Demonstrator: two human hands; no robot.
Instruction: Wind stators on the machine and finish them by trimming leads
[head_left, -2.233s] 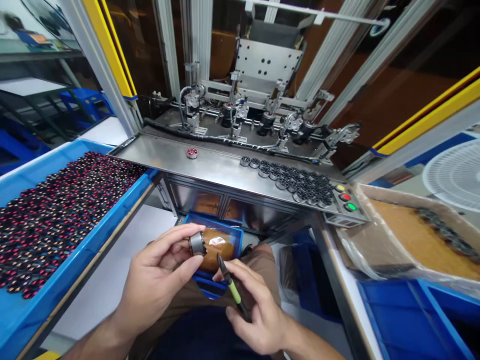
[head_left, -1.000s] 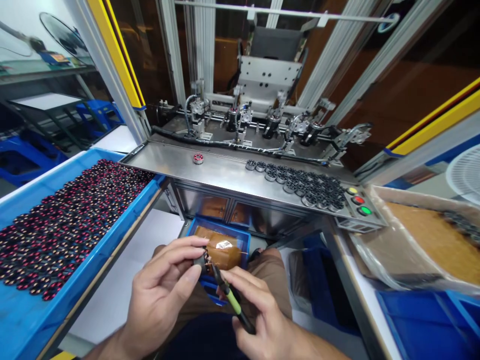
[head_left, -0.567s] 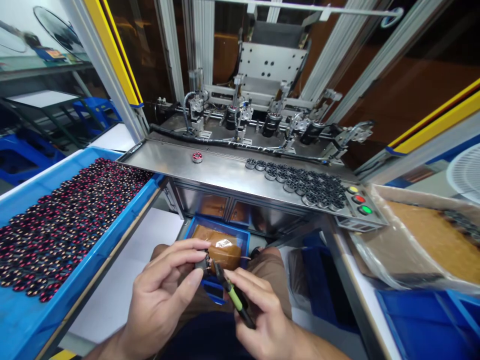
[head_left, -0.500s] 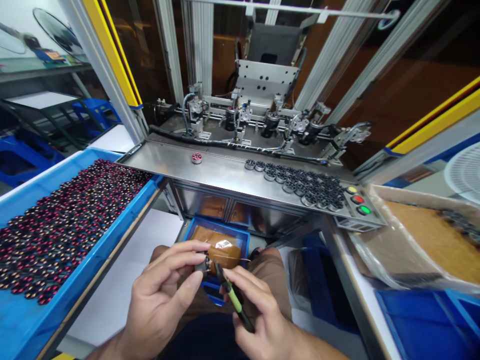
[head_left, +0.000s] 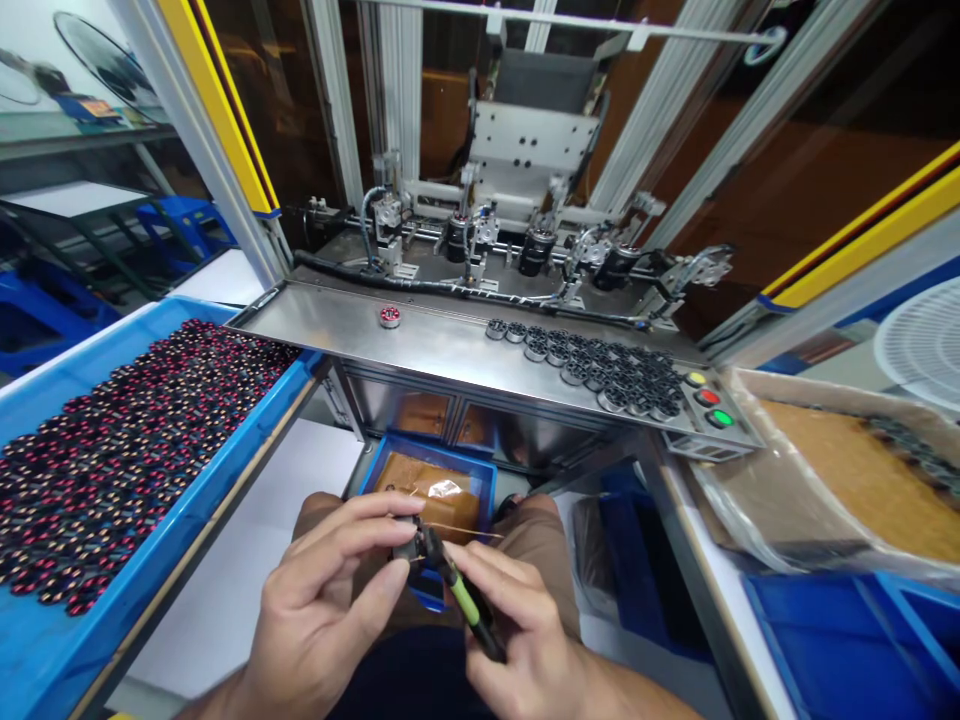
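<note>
My left hand (head_left: 322,585) pinches a small dark motor stator (head_left: 406,548) between thumb and fingertips, above my lap. In my right hand (head_left: 529,615) is a pair of cutting pliers (head_left: 466,600) with green-and-black handles. The pliers' dark jaws touch or nearly touch the stator's right side; whether they are closed on anything I cannot tell. A thin copper wire (head_left: 469,531) runs off to the right from near the jaws. Beneath the hands stands a blue bin (head_left: 491,490) holding brown material.
A blue tray (head_left: 45,655) full of wound stators stands at left. On the steel ledge (head_left: 330,325) are one red-wound stator (head_left: 389,317) and several dark stators (head_left: 592,362). Push buttons (head_left: 707,398) and a plastic-lined box (head_left: 847,500) are at right; machine fixtures (head_left: 536,250) stand behind.
The pliers' jaws have moved up and left against the stator in my left hand. The left hand keeps its grip. The view has shifted slightly.
</note>
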